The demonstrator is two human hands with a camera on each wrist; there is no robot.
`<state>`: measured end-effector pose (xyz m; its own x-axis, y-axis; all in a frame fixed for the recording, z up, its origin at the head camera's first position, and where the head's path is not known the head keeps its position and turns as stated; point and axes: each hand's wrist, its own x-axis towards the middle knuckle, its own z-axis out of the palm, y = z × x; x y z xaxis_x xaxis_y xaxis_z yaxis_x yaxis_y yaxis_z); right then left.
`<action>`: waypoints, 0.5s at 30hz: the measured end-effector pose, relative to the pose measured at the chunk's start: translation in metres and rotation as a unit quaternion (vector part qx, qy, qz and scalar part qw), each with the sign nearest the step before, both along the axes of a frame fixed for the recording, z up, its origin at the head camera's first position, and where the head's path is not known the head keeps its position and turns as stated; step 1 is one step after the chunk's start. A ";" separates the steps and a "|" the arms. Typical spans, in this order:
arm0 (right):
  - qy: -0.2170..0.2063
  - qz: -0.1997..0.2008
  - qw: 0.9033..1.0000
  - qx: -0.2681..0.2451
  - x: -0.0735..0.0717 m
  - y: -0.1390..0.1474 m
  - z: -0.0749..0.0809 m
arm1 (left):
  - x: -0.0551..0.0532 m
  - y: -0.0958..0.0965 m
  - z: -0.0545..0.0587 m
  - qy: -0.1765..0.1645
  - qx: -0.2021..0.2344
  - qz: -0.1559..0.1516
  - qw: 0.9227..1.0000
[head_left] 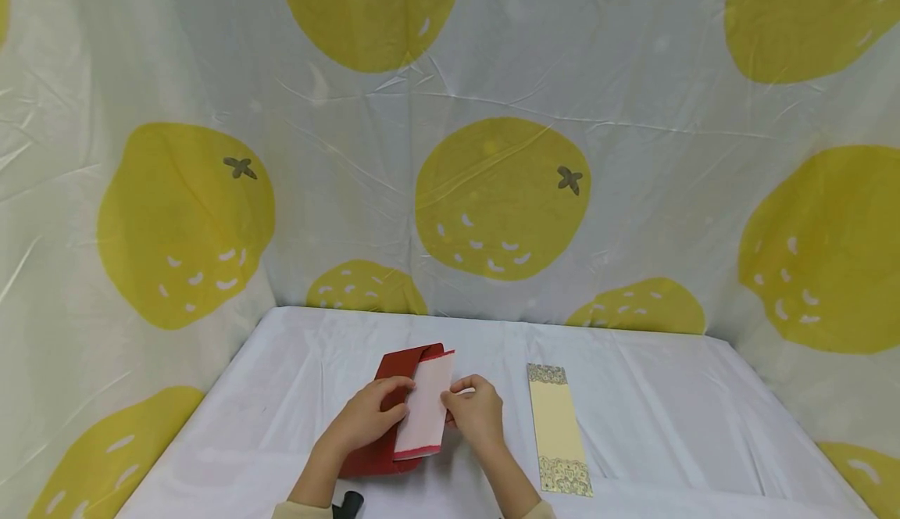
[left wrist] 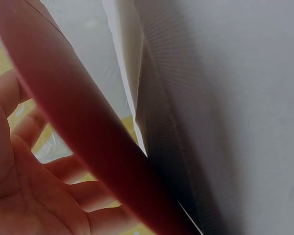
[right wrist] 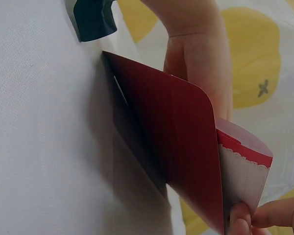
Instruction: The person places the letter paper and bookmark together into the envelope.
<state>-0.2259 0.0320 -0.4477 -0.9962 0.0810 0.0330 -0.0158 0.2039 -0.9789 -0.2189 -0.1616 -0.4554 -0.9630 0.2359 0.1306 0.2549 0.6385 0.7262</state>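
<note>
A red paper folder [head_left: 375,456] stands slightly tilted on the white table, left of centre. Out of its right side shows a pale pink insert card [head_left: 426,406] with red scalloped end strips, bowed in the right wrist view. My left hand [head_left: 367,417] holds the folder, thumb and fingers at its edge beside the card. In the left wrist view its fingers [left wrist: 66,169] lie against the red cover. My right hand [head_left: 476,413] pinches the card's right edge between thumb and index finger. The folder's inside is mostly hidden.
A cream card strip [head_left: 558,425] with patterned ends lies on the table to the right. Near the front edge, a black object [head_left: 348,505] shows by the left wrist. A white cloth [head_left: 633,402] covers the table, and lemon-print curtains [head_left: 351,152] hang behind and at the sides.
</note>
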 end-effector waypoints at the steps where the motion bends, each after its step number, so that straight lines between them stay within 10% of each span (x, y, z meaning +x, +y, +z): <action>1: 0.002 0.003 1.000 0.004 0.000 -0.001 0.000 | 0.000 0.000 0.000 -0.001 0.000 0.001 1.000; 15: 0.011 0.024 0.999 0.034 -0.001 -0.008 0.001 | 0.000 0.000 0.000 0.001 -0.004 0.001 1.000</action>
<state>-0.2272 0.0238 -0.4467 -0.9978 0.0305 0.0592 -0.0489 0.2677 -0.9623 -0.2184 -0.1616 -0.4549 -0.9634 0.2342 0.1308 0.2546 0.6445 0.7209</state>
